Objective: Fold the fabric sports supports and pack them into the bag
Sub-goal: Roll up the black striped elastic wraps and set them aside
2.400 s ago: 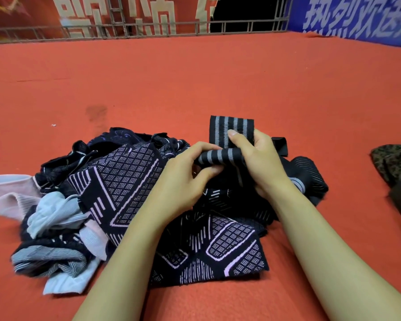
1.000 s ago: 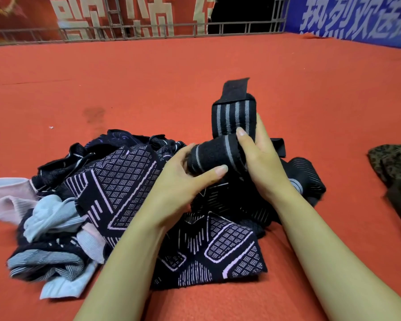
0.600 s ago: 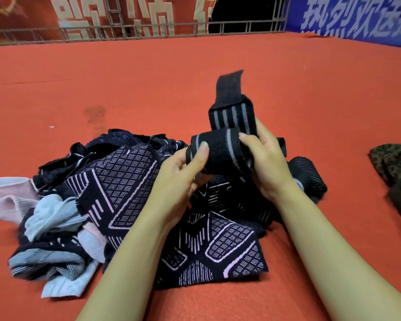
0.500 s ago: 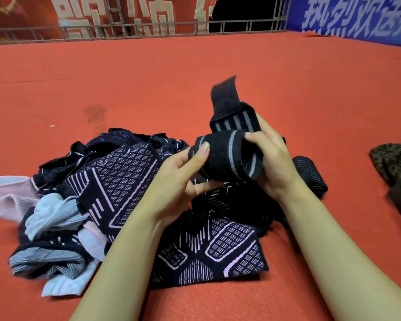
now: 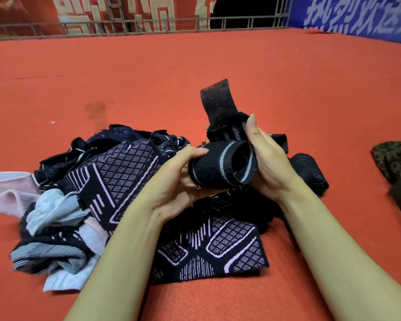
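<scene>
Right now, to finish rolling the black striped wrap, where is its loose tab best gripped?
Pinch the loose tab near its free top edge, coming from above. It stands up flat behind the rolled wrap, clear of both hands; the left hand and right hand already hold the roll's ends.

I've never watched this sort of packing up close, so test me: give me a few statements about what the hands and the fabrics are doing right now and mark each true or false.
1. Both hands hold the rolled black strap. True: the left hand grips one end, the right hand cups the other.
2. The strap's loose end hangs down to the floor. False: it sticks upward.
3. The patterned dark cloth lies under the hands. True.
4. The floor covering is blue. False: it is red-orange.
5. A camouflage item lies at the right edge. True.
</scene>
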Tool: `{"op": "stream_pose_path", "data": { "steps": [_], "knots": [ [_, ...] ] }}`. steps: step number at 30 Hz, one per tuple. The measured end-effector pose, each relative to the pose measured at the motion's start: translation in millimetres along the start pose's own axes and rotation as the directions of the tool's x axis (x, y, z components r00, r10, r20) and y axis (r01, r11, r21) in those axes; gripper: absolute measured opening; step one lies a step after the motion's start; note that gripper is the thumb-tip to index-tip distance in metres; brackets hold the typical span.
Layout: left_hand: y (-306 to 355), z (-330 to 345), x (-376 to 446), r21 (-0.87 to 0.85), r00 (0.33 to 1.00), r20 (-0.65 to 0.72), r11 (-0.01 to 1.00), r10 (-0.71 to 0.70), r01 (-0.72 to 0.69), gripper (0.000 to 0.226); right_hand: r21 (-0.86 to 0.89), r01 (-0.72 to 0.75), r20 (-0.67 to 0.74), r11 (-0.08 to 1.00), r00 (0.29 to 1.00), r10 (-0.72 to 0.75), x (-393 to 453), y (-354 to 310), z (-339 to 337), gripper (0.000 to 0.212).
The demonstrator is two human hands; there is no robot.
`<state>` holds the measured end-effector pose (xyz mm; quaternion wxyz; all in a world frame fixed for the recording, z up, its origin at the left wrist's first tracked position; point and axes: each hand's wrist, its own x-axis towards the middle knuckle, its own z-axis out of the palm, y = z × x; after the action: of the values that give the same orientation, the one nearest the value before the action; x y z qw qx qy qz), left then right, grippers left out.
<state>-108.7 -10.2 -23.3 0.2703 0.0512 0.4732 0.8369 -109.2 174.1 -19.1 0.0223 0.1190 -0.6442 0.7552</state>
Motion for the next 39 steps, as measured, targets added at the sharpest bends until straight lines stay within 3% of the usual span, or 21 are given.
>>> {"op": "stream_pose_path", "data": {
  "steps": [3, 6, 11, 14, 18, 23, 27, 31, 33, 36, 39],
  "knots": [
    [0, 2, 2, 0.042, 0.999, -0.053, 0.999, -0.006, 0.009, 0.028, -0.011, -0.006, -0.009, 1.000, 1.000, 0.006, 0, -1, 1, 0.088],
    [0, 2, 5, 0.113, 0.993, -0.122, 0.993, -0.006, 0.020, 0.012, -0.022, 0.048, 0.060, 0.999, 0.997, -0.046, -4, 0, 6, 0.060],
    [3, 1, 6, 0.085, 0.990, -0.120, 0.993, -0.076, 0.086, 0.024, -0.263, 0.189, 0.266, 0.946, 0.957, -0.117, -14, -3, 7, 0.043],
    [3, 2, 3, 0.060, 0.989, -0.113, 0.992, -0.100, 0.107, 0.026, -0.347, 0.267, 0.320, 0.899, 0.935, -0.154, -16, -6, 0, 0.038],
    [8, -1, 1, -0.013, 0.980, -0.108, 0.986, -0.167, 0.166, 0.021, -0.201, 0.192, 0.296, 0.961, 0.947, -0.127, -13, -3, -1, 0.034],
    [12, -3, -1, -0.051, 0.989, -0.035, 0.988, -0.146, 0.145, 0.044, -0.131, 0.168, 0.300, 0.977, 0.946, -0.122, -10, -1, -6, 0.037],
    [6, 2, -5, 0.171, 0.998, 0.032, 0.984, -0.046, 0.040, 0.021, -0.141, 0.174, 0.305, 0.975, 0.944, -0.124, -8, -1, -9, 0.034],
    [-3, -1, -2, 0.199, 0.991, 0.099, 0.975, 0.084, -0.103, 0.034, -0.151, 0.083, 0.091, 0.985, 0.993, -0.070, -1, 4, -15, 0.036],
    [-6, 2, -2, 0.333, 0.978, 0.070, 0.920, 0.195, -0.207, 0.032, -0.171, 0.002, 0.017, 0.985, 1.000, 0.001, 3, 7, -17, 0.034],
    [-12, 2, -1, 0.651, 0.915, 0.034, 0.686, 0.402, -0.326, 0.024, -0.182, -0.110, -0.013, 0.977, 0.994, 0.110, 3, 10, -16, 0.037],
    [-18, -4, 6, 0.780, 0.870, 0.002, 0.544, 0.493, -0.310, 0.036, -0.291, -0.107, -0.070, 0.951, 0.993, 0.091, 2, 13, -16, 0.042]
  ]
}}
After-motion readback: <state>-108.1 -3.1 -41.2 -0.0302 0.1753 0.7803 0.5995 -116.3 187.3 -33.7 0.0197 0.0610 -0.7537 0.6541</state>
